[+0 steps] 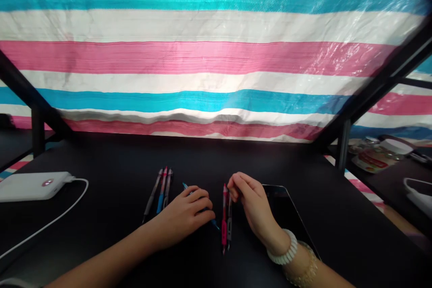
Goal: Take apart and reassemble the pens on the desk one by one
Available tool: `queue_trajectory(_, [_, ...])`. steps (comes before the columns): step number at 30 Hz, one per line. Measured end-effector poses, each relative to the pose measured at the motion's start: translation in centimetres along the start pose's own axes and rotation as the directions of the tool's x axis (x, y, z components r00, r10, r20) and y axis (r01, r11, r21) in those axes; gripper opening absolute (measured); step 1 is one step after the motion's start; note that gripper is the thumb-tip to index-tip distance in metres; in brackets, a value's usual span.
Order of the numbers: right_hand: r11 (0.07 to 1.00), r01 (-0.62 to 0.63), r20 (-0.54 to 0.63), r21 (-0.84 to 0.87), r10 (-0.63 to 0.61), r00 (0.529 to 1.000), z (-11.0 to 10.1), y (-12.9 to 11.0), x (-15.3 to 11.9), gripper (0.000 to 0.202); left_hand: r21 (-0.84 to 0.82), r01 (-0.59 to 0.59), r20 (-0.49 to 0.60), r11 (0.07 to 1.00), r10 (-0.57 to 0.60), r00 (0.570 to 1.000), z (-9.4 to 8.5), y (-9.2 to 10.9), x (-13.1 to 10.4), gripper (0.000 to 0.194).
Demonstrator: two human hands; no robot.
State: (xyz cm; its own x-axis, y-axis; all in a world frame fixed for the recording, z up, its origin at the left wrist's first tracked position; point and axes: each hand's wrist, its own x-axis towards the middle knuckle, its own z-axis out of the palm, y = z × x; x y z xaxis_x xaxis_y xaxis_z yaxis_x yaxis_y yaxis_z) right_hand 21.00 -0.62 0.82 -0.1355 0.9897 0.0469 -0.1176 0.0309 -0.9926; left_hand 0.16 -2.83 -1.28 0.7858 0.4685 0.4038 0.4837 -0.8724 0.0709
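Observation:
On the black table, my left hand (189,216) has its fingers curled over a blue pen (214,224), whose two ends stick out from under the hand. My right hand (250,202) is bent, fingertips together beside the top of a dark pen (229,227); what is between them, if anything, is hidden. A pink pen (224,220) lies against the dark one, between my hands. Left of my left hand three pens lie side by side: a grey one (152,194), a blue and pink one (162,191) and a dark one (168,189).
A white power bank (33,186) with a white cable (72,209) lies at the left. A dark tablet (286,211) lies under and behind my right wrist. Black frame bars (367,99) and a striped sheet (209,58) stand at the back. Another table with packages (376,157) is at the right.

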Motion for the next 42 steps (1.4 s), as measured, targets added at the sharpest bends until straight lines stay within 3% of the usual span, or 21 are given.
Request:
queue_trajectory(7, [0.936, 0.064, 0.221, -0.346, 0.015, 0.975, 0.4, -1.3, -0.5, 0.023, -0.004, 0.097, -0.090, 0.995, -0.097, 0.991, -0.6, -0.2, -0.6, 0.039])
queue_trajectory(11, [0.855, 0.221, 0.426, -0.469, 0.000, 0.905, 0.7, -1.6, -1.2, 0.022, -0.088, 0.181, -0.181, 0.979, -0.195, 0.964, -1.2, -0.5, -1.1, 0.034])
queue_trajectory(14, [0.787, 0.320, 0.509, -0.527, -0.010, 0.861, 0.7, -1.1, -1.5, 0.027, -0.138, 0.233, -0.150, 0.963, -0.253, 0.956, -1.4, -0.6, -1.2, 0.028])
queue_trajectory(19, [0.689, 0.436, 0.538, -0.579, -0.080, 0.839, 0.3, -0.1, -1.6, 0.027, -0.171, 0.213, -0.211, 0.962, -0.246, 0.946, -1.4, -0.5, -1.5, 0.034])
queue_trajectory(22, [0.637, 0.433, 0.498, -0.638, -0.087, 0.863, 0.2, -0.4, -1.5, 0.025, -0.103, 0.211, -0.270, 0.972, -0.232, 0.934, -1.4, -0.6, -1.7, 0.041])
queue_trajectory(27, [0.649, 0.380, 0.442, -0.659, -0.074, 0.894, 0.3, -1.4, -1.4, 0.022, 0.056, 0.198, -0.378, 0.979, -0.163, 0.911, -1.6, -1.2, -1.5, 0.037])
queue_trajectory(31, [0.622, 0.422, 0.494, -0.660, -0.064, 0.867, 0.4, -1.3, -1.4, 0.019, 0.156, 0.141, -0.461, 0.978, -0.054, 0.886, -1.3, -1.3, -1.2, 0.028])
queue_trajectory(37, [0.508, 0.440, 0.504, -0.741, -0.013, 0.864, 0.3, -0.9, -1.4, 0.020, 0.202, 0.114, -0.435, 0.973, -0.015, 0.900, -1.3, -1.0, -1.0, 0.030])
queue_trajectory(42, [0.520, 0.425, 0.497, -0.741, 0.000, 0.868, 0.3, -1.1, -1.4, 0.021, 0.221, 0.097, -0.423, 0.970, 0.005, 0.906, -1.4, -0.9, -0.9, 0.027])
